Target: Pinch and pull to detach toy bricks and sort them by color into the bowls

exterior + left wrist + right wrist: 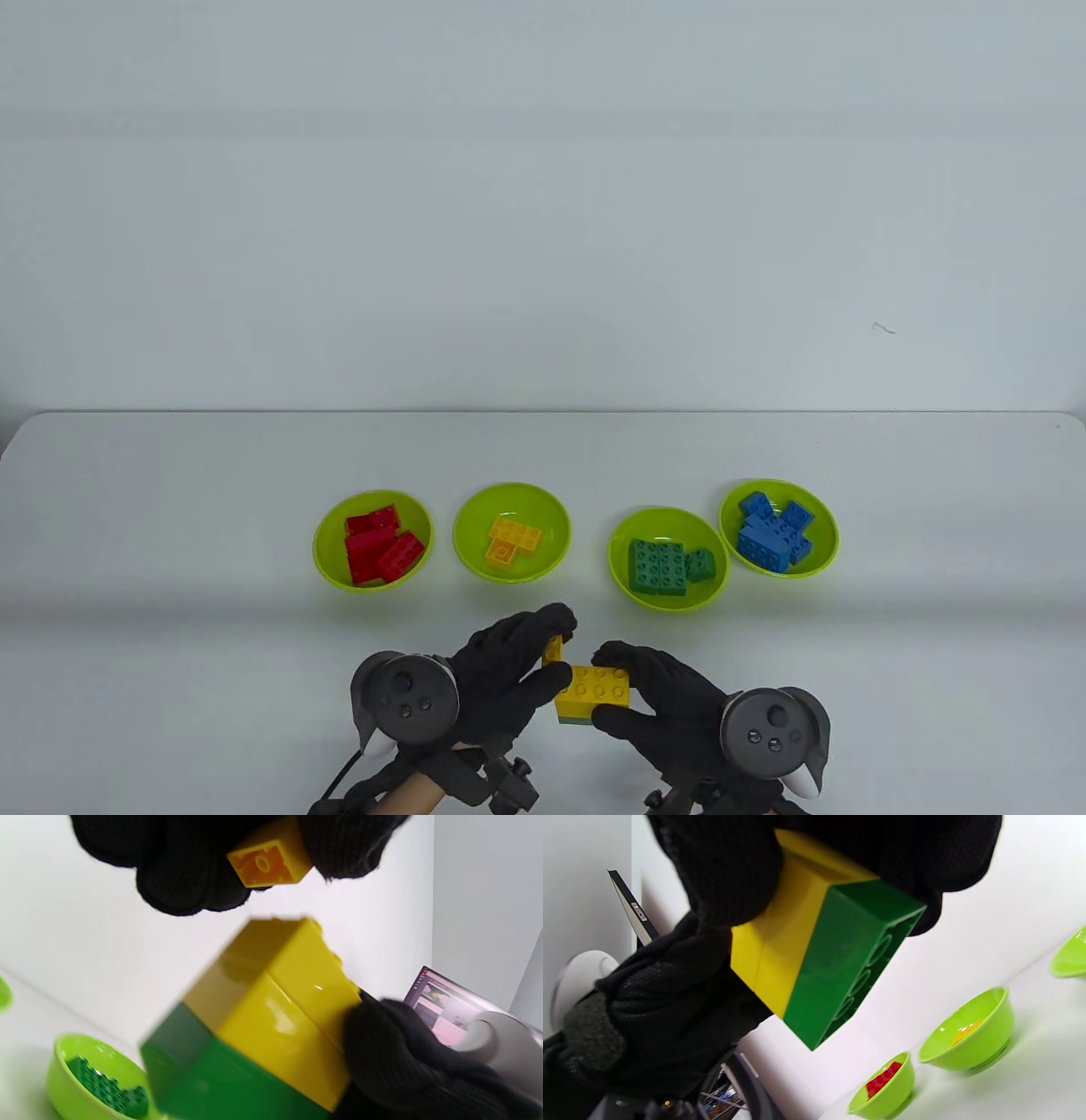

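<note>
Four lime-green bowls sat in a loose row across the middle of the white table (170, 509), each holding one colour. From the person's left they were the red bowl (327, 552) with red bricks (380, 548), the yellow bowl (465, 535) with yellow bricks (512, 541), the green bowl (622, 577) with green bricks (666, 566) and the blue bowl (821, 535) with blue bricks (772, 536). The green and blue bowls stood just beside each other; a wider gap separated the yellow bowl from the green one.

Both gloved hands worked near the table's front edge, in front of that gap and clear of every bowl. The left hand (509, 671) pinched a small yellow brick (268, 860) between thumb and curled fingers, its hollow underside facing the left wrist camera and a clear gap separating it from the stack. The right hand (670, 696) gripped the remaining stack (594, 692), thumb on the near side and fingers curled over the far side. That stack was two yellow layers (774, 942) on a green base brick (848, 955), held tilted and lifted off the table in the wrist views.

Behind the bowls, the tabletop ran bare to its far edge, with wide free strips at both sides. A laptop screen (437, 1001) showed off to the side in the left wrist view.
</note>
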`<state>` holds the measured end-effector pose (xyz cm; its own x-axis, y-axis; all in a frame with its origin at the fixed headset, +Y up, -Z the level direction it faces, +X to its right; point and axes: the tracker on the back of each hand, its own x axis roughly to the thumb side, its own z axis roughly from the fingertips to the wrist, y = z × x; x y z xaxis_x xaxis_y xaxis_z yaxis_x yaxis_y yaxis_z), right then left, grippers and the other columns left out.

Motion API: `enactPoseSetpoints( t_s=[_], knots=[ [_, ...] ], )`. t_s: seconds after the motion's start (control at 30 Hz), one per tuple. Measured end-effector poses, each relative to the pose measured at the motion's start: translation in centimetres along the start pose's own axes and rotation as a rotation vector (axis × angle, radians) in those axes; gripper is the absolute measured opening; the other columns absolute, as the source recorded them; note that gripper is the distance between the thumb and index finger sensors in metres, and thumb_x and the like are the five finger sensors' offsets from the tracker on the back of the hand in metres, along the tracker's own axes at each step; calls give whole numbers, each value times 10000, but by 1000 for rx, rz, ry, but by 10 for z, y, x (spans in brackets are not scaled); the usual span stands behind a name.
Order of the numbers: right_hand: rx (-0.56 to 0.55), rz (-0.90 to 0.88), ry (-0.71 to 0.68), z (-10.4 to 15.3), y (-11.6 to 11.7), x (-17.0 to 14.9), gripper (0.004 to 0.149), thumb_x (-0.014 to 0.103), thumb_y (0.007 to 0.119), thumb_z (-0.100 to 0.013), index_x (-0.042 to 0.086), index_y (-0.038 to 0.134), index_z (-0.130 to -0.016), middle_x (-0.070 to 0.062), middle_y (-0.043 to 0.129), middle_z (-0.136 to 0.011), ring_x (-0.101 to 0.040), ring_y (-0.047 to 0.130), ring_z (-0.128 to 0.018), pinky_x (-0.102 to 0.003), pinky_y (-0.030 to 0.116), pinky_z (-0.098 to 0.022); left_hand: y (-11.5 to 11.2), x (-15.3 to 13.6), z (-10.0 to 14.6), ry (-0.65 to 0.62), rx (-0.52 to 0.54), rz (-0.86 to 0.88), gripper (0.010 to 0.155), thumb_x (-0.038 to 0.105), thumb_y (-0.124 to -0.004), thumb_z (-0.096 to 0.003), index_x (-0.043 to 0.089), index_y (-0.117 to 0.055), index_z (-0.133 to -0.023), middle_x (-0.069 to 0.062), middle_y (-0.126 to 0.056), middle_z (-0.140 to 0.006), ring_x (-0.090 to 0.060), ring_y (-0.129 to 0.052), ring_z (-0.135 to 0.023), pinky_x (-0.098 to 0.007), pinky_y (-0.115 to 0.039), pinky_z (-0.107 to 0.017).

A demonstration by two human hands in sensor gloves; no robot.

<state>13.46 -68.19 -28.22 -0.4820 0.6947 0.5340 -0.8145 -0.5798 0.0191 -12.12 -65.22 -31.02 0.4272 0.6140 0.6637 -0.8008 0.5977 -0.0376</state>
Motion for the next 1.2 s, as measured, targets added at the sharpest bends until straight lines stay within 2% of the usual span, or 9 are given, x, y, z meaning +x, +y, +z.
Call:
enactPoseSetpoints(
  t_s=[0.13,0.27,0.5,0.6,0.77,0.87,0.93,1.07,1.2],
  knots=[
    [-24,94,13,0,-10,-6,610,356,836,-469,38,709,-974,-201,841,-903,-409,882,-773,-543,682,-631,9,-28,-18,69,23,-123,630,324,-726,-511,-6,-611,-1035,-294,-758,-951,-452,-832,-821,-584,-661,-629],
    [-54,95,44,-1,-17,-14,611,356,836,-471,37,708,-975,-201,840,-904,-410,881,-773,-544,680,-631,5,-68,-40,229,-20,-179,635,315,-730,-509,-4,-594,-1042,-295,-738,-964,-454,-813,-835,-584,-648,-637],
    [-77,72,85,-3,-20,-21,613,358,835,-474,38,703,-979,-204,837,-906,-411,878,-774,-543,678,-632,-22,-119,-76,411,-111,-286,638,330,-731,-511,13,-591,-1047,-278,-736,-972,-440,-811,-846,-573,-645,-650],
    [-75,78,91,-3,-21,-23,609,356,835,-475,38,706,-978,-205,838,-904,-410,880,-773,-544,679,-631,-35,-134,-88,467,-116,-320,639,335,-733,-510,17,-594,-1046,-272,-740,-972,-434,-816,-845,-570,-648,-650],
    [-70,51,115,-5,-20,-28,611,358,833,-477,40,702,-981,-202,835,-908,-410,876,-777,-542,677,-635,-43,-147,-92,538,-125,-342,654,350,-728,-512,11,-577,-1052,-280,-726,-976,-440,-802,-850,-573,-636,-653],
    [-68,47,117,-5,-20,-30,611,357,833,-477,37,702,-981,-202,836,-907,-411,877,-774,-543,677,-632,-37,-143,-89,505,-118,-327,769,461,-704,-509,-6,-491,-1081,-306,-638,-1024,-478,-721,-899,-599,-571,-674],
    [-70,43,120,-4,-21,-31,613,359,833,-476,38,700,-982,-204,834,-908,-410,877,-776,-543,678,-631,-32,-133,-85,452,-119,-279,790,496,-679,-515,-11,-476,-1087,-317,-619,-1033,-491,-703,-908,-608,-556,-678],
    [-73,-4,122,-1,-21,-34,611,358,832,-478,38,701,-981,-206,833,-908,-410,878,-775,-544,678,-631,-20,-91,-66,317,-108,-85,794,500,-677,-523,-26,-485,-1085,-337,-618,-1030,-512,-698,-903,-623,-549,-671],
    [-70,-50,119,-1,-19,-30,610,360,830,-480,42,698,-983,-201,832,-910,-407,877,-777,-541,678,-633,-16,-44,-42,197,-199,65,799,512,-669,-531,-31,-492,-1090,-355,-620,-1034,-528,-704,-901,-637,-555,-665]
  ],
)
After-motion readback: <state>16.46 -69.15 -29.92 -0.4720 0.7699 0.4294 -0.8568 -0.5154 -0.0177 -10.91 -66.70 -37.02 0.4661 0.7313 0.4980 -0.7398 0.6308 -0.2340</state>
